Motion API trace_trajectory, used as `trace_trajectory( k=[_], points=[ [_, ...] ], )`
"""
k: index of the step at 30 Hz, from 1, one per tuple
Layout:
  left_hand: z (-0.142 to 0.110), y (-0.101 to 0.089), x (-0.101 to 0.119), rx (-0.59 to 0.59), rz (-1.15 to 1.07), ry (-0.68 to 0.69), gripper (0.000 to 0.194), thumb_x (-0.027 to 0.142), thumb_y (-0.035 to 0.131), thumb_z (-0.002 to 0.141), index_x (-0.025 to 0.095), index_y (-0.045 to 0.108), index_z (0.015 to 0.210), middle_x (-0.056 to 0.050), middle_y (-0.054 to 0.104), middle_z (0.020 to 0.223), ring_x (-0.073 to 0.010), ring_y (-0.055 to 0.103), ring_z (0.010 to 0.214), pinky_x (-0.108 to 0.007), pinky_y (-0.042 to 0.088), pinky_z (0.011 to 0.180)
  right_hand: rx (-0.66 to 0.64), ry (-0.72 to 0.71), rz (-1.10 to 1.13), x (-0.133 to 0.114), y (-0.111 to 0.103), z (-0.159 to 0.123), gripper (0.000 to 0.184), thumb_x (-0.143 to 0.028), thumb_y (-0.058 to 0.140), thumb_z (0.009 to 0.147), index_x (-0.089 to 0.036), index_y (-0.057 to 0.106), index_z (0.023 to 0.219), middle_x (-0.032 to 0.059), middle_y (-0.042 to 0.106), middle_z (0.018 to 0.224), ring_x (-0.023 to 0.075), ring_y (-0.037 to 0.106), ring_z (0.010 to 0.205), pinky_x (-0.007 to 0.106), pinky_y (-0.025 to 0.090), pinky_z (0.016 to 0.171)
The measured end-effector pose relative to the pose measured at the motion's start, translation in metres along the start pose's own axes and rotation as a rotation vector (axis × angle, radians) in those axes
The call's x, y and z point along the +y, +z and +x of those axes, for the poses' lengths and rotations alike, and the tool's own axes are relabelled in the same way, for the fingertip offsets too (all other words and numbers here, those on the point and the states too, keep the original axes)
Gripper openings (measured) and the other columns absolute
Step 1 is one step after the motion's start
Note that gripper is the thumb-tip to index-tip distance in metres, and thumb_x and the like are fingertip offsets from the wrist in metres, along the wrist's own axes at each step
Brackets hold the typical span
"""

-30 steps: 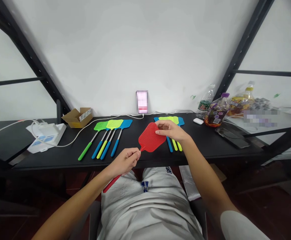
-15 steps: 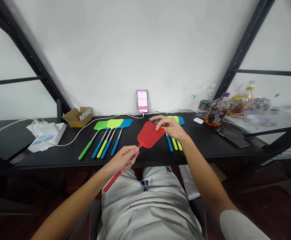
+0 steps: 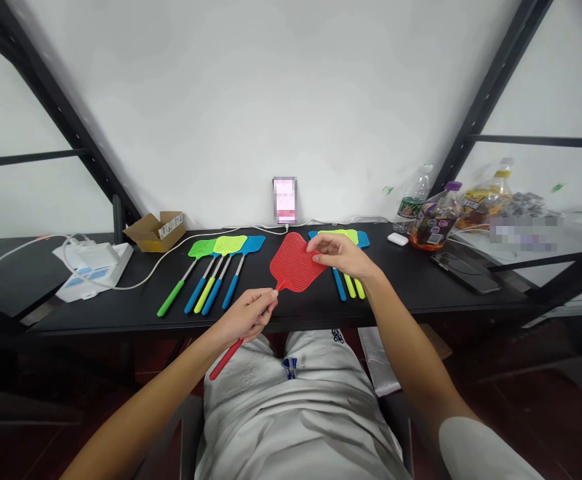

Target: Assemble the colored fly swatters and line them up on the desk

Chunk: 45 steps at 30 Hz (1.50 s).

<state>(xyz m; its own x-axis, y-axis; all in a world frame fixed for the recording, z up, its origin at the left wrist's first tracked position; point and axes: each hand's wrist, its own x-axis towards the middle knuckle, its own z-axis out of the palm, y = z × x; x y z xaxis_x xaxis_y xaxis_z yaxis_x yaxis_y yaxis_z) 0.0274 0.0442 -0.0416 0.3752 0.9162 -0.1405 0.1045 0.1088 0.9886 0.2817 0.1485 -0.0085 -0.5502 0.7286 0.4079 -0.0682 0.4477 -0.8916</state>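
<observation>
My left hand (image 3: 251, 313) is closed round the shaft of a red fly swatter (image 3: 293, 263), just below its head. The swatter's red handle sticks out under the hand over my lap, and the perforated head is raised above the table. My right hand (image 3: 343, 255) is at the head's right side, fingers curved and thumb apart, fingertips over the mesh; whether they press on it I cannot tell. Left of it lie several fly swatters in green, blue and yellow-green (image 3: 231, 245). Behind my right hand more blue and yellow-green swatters (image 3: 351, 287) are partly hidden.
A phone (image 3: 285, 200) leans on the wall, with a white cable (image 3: 211, 235) along the black table (image 3: 135, 313). On the left are an open cardboard box (image 3: 153, 233) and a white box (image 3: 95, 270). Bottles (image 3: 435, 217), a white case (image 3: 397, 239) and a dark phone (image 3: 465, 272) are on the right.
The red swatter's head has shifted slightly left and up. My right hand's outstretched fingers have curled down over its right side. My left hand keeps its grip.
</observation>
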Motion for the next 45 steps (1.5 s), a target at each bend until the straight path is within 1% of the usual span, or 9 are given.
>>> trace_trajectory(
  k=[5,6,11,13,23,29,39,43,45],
  points=[
    [0.000,0.001,0.001,0.010,0.003,-0.011,0.042,0.051,0.048,0.095,0.021,0.042,0.067,0.012,0.026,0.040,-0.0043,0.019,0.025,-0.017,0.019,0.027,0.009,-0.005,0.061,0.002,0.001,0.001,0.052,-0.023,0.073,0.079,-0.027,0.054,0.127,0.0011,0.065,0.091,0.0159,0.063,0.082,0.032,0.053,0.076],
    [0.000,0.002,0.001,0.012,0.008,-0.017,0.043,0.052,0.049,0.095,0.021,0.042,0.066,0.012,0.027,0.040,-0.0044,0.019,0.025,-0.017,0.019,0.027,0.014,0.000,0.056,0.002,0.001,0.002,0.054,-0.023,0.073,0.079,-0.027,0.053,0.130,0.0011,0.065,0.090,0.0162,0.063,0.082,0.033,0.054,0.077],
    [0.001,0.003,0.003,0.011,-0.006,-0.050,0.044,0.055,0.050,0.093,0.022,0.042,0.065,0.012,0.025,0.037,-0.0051,0.018,0.024,-0.017,0.018,0.026,0.065,0.004,0.028,0.009,0.001,0.005,0.027,-0.026,0.073,0.079,-0.020,0.063,0.104,0.0037,0.067,0.092,0.0173,0.066,0.087,0.035,0.054,0.084],
    [0.001,0.003,0.004,0.008,-0.006,-0.054,0.046,0.057,0.049,0.093,0.022,0.041,0.064,0.012,0.025,0.035,-0.0053,0.018,0.023,-0.018,0.018,0.026,0.085,0.008,0.017,0.011,0.001,0.007,0.023,-0.025,0.072,0.079,-0.019,0.063,0.099,0.0040,0.068,0.093,0.0172,0.066,0.088,0.035,0.053,0.084],
    [0.001,0.003,0.007,-0.012,0.000,-0.087,0.051,0.060,0.049,0.092,0.022,0.038,0.060,0.011,0.023,0.037,-0.0057,0.019,0.024,-0.019,0.017,0.026,0.192,-0.006,-0.017,0.017,0.007,0.012,0.021,-0.025,0.072,0.075,-0.019,0.064,0.094,0.0028,0.067,0.093,0.0156,0.065,0.083,0.033,0.052,0.079],
    [0.001,0.005,0.011,-0.005,0.020,-0.108,0.055,0.061,0.049,0.092,0.023,0.034,0.056,0.010,0.021,0.036,-0.0061,0.019,0.024,-0.020,0.015,0.026,0.197,-0.043,-0.018,0.019,0.007,0.012,0.019,-0.025,0.070,0.078,-0.019,0.063,0.094,0.0029,0.067,0.091,0.0155,0.064,0.085,0.032,0.052,0.081],
    [0.000,0.008,0.016,0.023,0.009,-0.118,0.060,0.061,0.048,0.092,0.022,0.030,0.050,0.008,0.021,0.036,-0.0056,0.019,0.023,-0.021,0.011,0.028,0.239,-0.059,-0.053,0.017,0.015,0.015,0.015,-0.023,0.065,0.079,-0.019,0.059,0.093,0.0019,0.065,0.086,0.0148,0.063,0.080,0.030,0.051,0.076],
    [0.000,0.002,0.013,-0.019,0.017,-0.134,0.064,0.066,0.047,0.091,0.022,0.029,0.048,0.008,0.021,0.035,-0.0060,0.020,0.022,-0.022,0.010,0.028,0.411,-0.124,-0.082,0.018,0.004,0.017,0.013,-0.020,0.061,0.079,-0.019,0.058,0.092,0.0025,0.065,0.086,0.0149,0.063,0.081,0.029,0.051,0.076],
    [0.000,0.001,0.012,-0.024,0.015,-0.126,0.065,0.067,0.047,0.091,0.022,0.029,0.048,0.007,0.022,0.035,-0.0060,0.020,0.022,-0.022,0.010,0.028,0.494,-0.088,-0.113,0.021,-0.004,0.017,0.012,-0.018,0.059,0.079,-0.018,0.058,0.091,0.0026,0.065,0.085,0.0151,0.063,0.079,0.029,0.051,0.074]
  ],
)
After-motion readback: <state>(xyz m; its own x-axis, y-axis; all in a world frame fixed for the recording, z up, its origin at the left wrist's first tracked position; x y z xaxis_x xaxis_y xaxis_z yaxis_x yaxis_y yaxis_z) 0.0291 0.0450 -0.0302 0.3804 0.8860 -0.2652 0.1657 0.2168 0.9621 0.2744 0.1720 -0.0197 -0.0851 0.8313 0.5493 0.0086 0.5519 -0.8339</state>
